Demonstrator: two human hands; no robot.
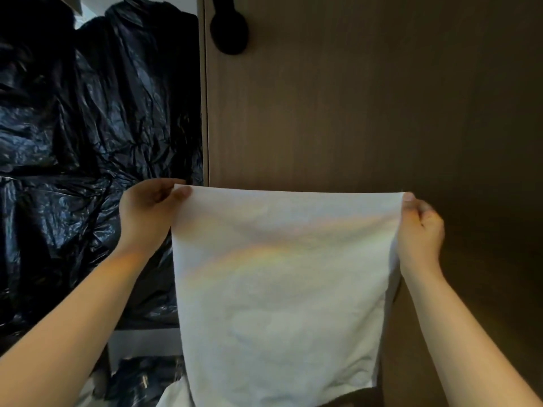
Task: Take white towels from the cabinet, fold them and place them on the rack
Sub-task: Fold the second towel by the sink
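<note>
A white towel hangs flat and stretched out in front of me, its top edge level. My left hand pinches the towel's top left corner between thumb and fingers. My right hand pinches the top right corner. The towel's lower end runs out of view at the bottom of the frame. Behind it stands a brown wooden cabinet door. No rack is in view.
Crumpled black plastic bags fill the open space left of the door. A dark round knob sits near the door's top left. More white cloth lies at the bottom left, below a pale shelf edge.
</note>
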